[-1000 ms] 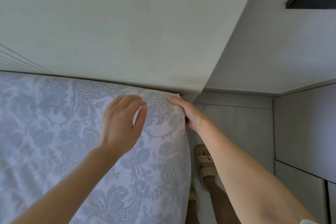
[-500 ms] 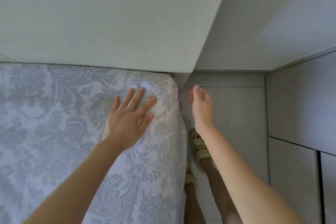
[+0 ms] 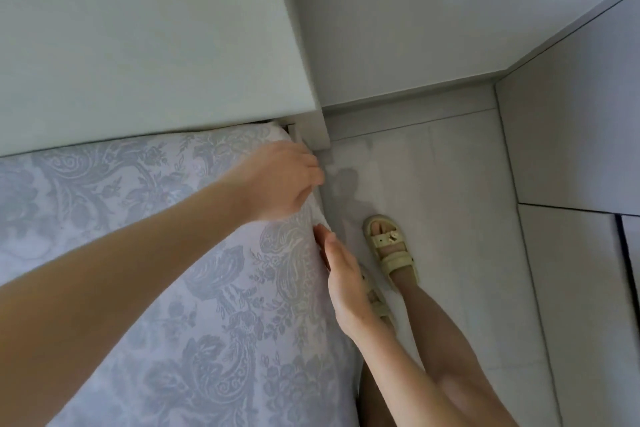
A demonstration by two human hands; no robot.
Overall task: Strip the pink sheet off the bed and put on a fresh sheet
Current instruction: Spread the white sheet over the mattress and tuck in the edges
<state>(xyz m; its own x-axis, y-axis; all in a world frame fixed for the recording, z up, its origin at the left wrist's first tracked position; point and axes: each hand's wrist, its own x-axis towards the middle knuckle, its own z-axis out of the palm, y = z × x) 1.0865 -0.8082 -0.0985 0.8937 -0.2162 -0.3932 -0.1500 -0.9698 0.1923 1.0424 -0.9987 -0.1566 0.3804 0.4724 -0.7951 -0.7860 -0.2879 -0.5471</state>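
Floral-patterned sheet (image 3: pixel 242 357) gripped at the bed's far right corner
The sheet is spread over the mattress. Its corner is grasped by the left hand (image 3: pixel 277 180), fingers curled over it. The right hand (image 3: pixel 341 277) is pressed flat, fingers straight, against the right side.

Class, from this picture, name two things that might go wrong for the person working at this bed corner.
1. The left hand curls over the patterned fabric at the corner, tight against the wall; knuckles may scrape or get pinched there.
2. The right hand lies flat along the side edge without a grip, so the fabric there might slip loose.
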